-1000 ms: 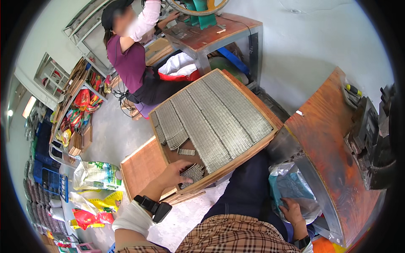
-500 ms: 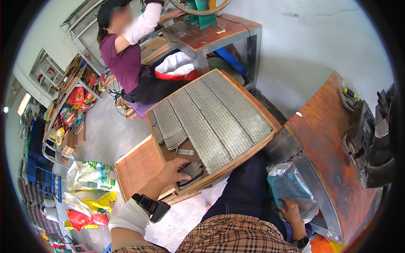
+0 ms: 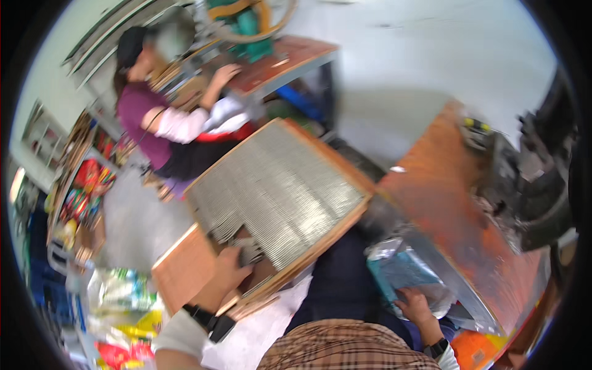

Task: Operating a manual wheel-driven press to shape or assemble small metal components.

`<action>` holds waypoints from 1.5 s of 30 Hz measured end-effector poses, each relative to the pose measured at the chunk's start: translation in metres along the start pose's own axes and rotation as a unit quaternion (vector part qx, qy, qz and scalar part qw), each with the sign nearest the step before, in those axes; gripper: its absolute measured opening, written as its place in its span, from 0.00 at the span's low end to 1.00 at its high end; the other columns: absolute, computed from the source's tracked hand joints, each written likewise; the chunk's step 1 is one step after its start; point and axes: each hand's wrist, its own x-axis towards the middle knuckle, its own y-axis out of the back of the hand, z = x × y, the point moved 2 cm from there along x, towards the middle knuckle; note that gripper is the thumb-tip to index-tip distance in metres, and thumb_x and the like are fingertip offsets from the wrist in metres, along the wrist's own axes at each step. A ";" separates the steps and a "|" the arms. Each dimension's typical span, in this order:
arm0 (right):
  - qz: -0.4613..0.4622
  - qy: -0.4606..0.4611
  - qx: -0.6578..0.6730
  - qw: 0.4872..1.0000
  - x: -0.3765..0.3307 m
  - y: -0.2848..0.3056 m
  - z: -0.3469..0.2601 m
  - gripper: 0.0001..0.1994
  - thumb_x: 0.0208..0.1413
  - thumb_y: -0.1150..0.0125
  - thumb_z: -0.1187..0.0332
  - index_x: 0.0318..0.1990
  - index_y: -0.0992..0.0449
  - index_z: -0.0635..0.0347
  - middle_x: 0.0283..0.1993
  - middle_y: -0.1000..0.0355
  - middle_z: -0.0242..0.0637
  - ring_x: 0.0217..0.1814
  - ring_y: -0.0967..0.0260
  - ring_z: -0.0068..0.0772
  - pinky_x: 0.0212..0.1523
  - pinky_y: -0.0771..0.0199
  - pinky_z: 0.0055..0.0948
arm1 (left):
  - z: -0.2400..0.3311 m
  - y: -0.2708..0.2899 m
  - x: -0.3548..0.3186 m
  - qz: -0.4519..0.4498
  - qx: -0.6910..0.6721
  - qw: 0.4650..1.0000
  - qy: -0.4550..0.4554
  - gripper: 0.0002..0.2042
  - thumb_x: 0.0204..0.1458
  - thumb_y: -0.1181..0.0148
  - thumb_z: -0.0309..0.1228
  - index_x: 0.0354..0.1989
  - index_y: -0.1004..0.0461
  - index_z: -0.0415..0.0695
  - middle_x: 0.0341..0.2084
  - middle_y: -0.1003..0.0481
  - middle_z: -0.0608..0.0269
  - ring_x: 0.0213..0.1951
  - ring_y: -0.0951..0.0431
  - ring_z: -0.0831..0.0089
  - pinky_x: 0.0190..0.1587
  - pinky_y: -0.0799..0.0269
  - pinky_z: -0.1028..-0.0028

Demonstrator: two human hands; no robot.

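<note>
In a shallow wooden tray [image 3: 320, 246] before me, rows of small grey ribbed metal pieces [image 3: 277, 185] lie packed side by side. My left hand [image 3: 228, 271] is over the tray's near left corner, fingers closed around a small cluster of the same metal pieces [image 3: 248, 251]. Motion blur hides the exact grip. Bare tray floor shows beside the cluster. Lower right, my right hand [image 3: 418, 308] grips the edge of a clear plastic bag [image 3: 413, 271] with teal on it, resting near my thigh.
A wooden board [image 3: 182, 265] adjoins the tray's left side. To the right stands a worn wooden bench [image 3: 431, 191] bearing a dark metal machine [image 3: 542, 179]. Across from me a person [image 3: 145, 117] sits at a table [image 3: 290, 58] with a green machine. Plastic sacks [image 3: 123, 293] lie at left.
My left hand has moved the cluster from the near corner toward the other pieces, baring tray floor there. The view has shifted and blurred. The other person's arm has lowered. My right hand stays at the bag.
</note>
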 end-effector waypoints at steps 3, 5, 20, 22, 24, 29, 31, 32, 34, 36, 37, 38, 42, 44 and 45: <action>-0.009 0.025 0.014 1.000 0.003 -0.010 0.005 0.19 0.47 0.36 0.60 0.44 0.26 0.60 0.43 0.28 0.46 0.45 0.30 0.50 0.46 0.29 0.41 | 0.003 0.017 -0.005 0.032 -0.134 0.986 0.096 0.25 0.37 0.33 0.33 0.45 0.28 0.30 0.35 0.23 0.48 0.36 0.22 0.64 0.41 0.27 0.69; -0.028 0.038 0.021 0.999 0.001 -0.009 0.002 0.20 0.48 0.37 0.58 0.47 0.27 0.56 0.47 0.28 0.43 0.50 0.31 0.47 0.50 0.29 0.38 | 0.029 0.037 0.000 -0.009 -0.273 0.952 0.138 0.24 0.36 0.31 0.30 0.42 0.28 0.28 0.34 0.23 0.49 0.36 0.22 0.66 0.40 0.27 0.70; 0.112 -0.024 0.044 0.993 -0.069 0.056 0.010 0.21 0.48 0.37 0.58 0.49 0.27 0.55 0.49 0.30 0.43 0.49 0.31 0.49 0.50 0.30 0.38 | 0.546 -0.032 0.132 -0.099 -0.033 0.939 -0.328 0.17 0.35 0.35 0.38 0.25 0.23 0.34 0.25 0.23 0.45 0.33 0.21 0.55 0.38 0.27 0.64; 0.116 -0.036 0.064 0.991 -0.072 0.052 0.013 0.21 0.48 0.37 0.58 0.49 0.27 0.55 0.49 0.30 0.44 0.49 0.32 0.49 0.50 0.30 0.38 | 0.558 -0.052 0.138 -0.069 -0.003 0.942 -0.330 0.18 0.37 0.34 0.41 0.26 0.22 0.35 0.28 0.22 0.47 0.35 0.21 0.56 0.38 0.26 0.63; 0.119 -0.041 0.086 0.988 -0.072 0.050 0.015 0.21 0.48 0.37 0.58 0.49 0.27 0.55 0.49 0.30 0.44 0.49 0.32 0.49 0.51 0.30 0.38 | 0.567 -0.062 0.144 -0.043 -0.027 0.942 -0.333 0.19 0.36 0.34 0.42 0.27 0.22 0.36 0.28 0.22 0.47 0.35 0.21 0.56 0.38 0.26 0.63; 0.148 -0.049 0.100 0.983 -0.076 0.041 0.026 0.21 0.47 0.36 0.59 0.49 0.27 0.56 0.49 0.30 0.46 0.49 0.32 0.50 0.51 0.30 0.38 | 0.569 -0.084 0.151 -0.075 -0.293 0.871 -0.386 0.18 0.41 0.34 0.38 0.36 0.23 0.37 0.29 0.22 0.49 0.35 0.21 0.56 0.39 0.27 0.67; 0.151 -0.057 0.119 0.980 -0.077 0.041 0.025 0.21 0.48 0.37 0.59 0.49 0.28 0.57 0.49 0.30 0.46 0.50 0.32 0.49 0.51 0.30 0.38 | 0.559 -0.088 0.151 -0.103 -0.337 0.846 -0.400 0.13 0.46 0.39 0.30 0.38 0.25 0.36 0.33 0.22 0.47 0.38 0.21 0.57 0.41 0.28 0.68; 0.152 -0.065 0.135 0.977 -0.080 0.042 0.025 0.21 0.49 0.37 0.60 0.50 0.28 0.58 0.49 0.30 0.47 0.51 0.32 0.49 0.51 0.30 0.38 | 0.554 -0.087 0.150 -0.205 -0.462 0.793 -0.340 0.11 0.47 0.41 0.28 0.39 0.25 0.35 0.35 0.22 0.53 0.37 0.23 0.65 0.43 0.29 0.71; 0.126 -0.030 0.181 0.975 -0.085 0.071 0.009 0.20 0.50 0.38 0.61 0.50 0.28 0.60 0.48 0.30 0.47 0.50 0.32 0.48 0.50 0.30 0.37 | 0.543 -0.085 0.159 -0.299 -0.572 0.716 -0.265 0.10 0.49 0.43 0.26 0.39 0.25 0.34 0.36 0.22 0.58 0.37 0.24 0.74 0.45 0.31 0.73; 0.043 0.012 0.323 0.945 -0.086 0.120 -0.016 0.19 0.52 0.38 0.64 0.50 0.29 0.63 0.47 0.29 0.46 0.47 0.28 0.44 0.46 0.27 0.34 | 0.534 -0.092 0.178 -0.088 -0.331 0.835 -0.430 0.13 0.46 0.47 0.20 0.42 0.26 0.40 0.39 0.26 0.43 0.42 0.25 0.51 0.45 0.30 0.64; 0.067 0.067 0.339 0.936 -0.082 0.143 -0.025 0.18 0.51 0.36 0.66 0.48 0.28 0.63 0.43 0.27 0.44 0.43 0.27 0.42 0.43 0.26 0.33 | 0.530 -0.106 0.180 0.046 -0.248 0.820 -0.514 0.15 0.47 0.48 0.20 0.45 0.26 0.45 0.38 0.28 0.44 0.42 0.27 0.49 0.47 0.32 0.62; 0.143 0.101 0.311 0.934 -0.074 0.176 -0.034 0.17 0.48 0.34 0.68 0.45 0.26 0.62 0.39 0.26 0.43 0.41 0.27 0.44 0.42 0.26 0.34 | 0.533 -0.109 0.176 0.036 -0.236 0.826 -0.511 0.17 0.47 0.49 0.20 0.46 0.26 0.45 0.38 0.29 0.44 0.43 0.28 0.49 0.48 0.32 0.62; 0.421 0.001 0.030 0.907 0.006 0.257 -0.040 0.18 0.42 0.31 0.67 0.41 0.27 0.64 0.38 0.28 0.47 0.39 0.30 0.53 0.40 0.29 0.42 | 0.528 -0.118 0.186 -0.043 -0.294 0.834 -0.466 0.19 0.47 0.50 0.19 0.49 0.28 0.45 0.41 0.32 0.44 0.46 0.31 0.50 0.51 0.35 0.63; 0.504 -0.021 -0.009 0.864 0.052 0.278 -0.027 0.20 0.39 0.29 0.65 0.39 0.27 0.65 0.39 0.29 0.49 0.39 0.31 0.53 0.41 0.29 0.41 | 0.535 -0.116 0.184 -0.068 -0.320 0.818 -0.474 0.20 0.47 0.51 0.19 0.50 0.29 0.44 0.41 0.33 0.45 0.47 0.32 0.51 0.52 0.36 0.64; 0.502 -0.045 -0.011 0.864 0.066 0.284 -0.014 0.23 0.37 0.28 0.64 0.40 0.28 0.66 0.39 0.29 0.49 0.41 0.31 0.52 0.43 0.30 0.40 | 0.539 -0.116 0.181 -0.090 -0.339 0.804 -0.480 0.21 0.47 0.51 0.18 0.52 0.30 0.44 0.42 0.34 0.46 0.47 0.32 0.52 0.53 0.37 0.65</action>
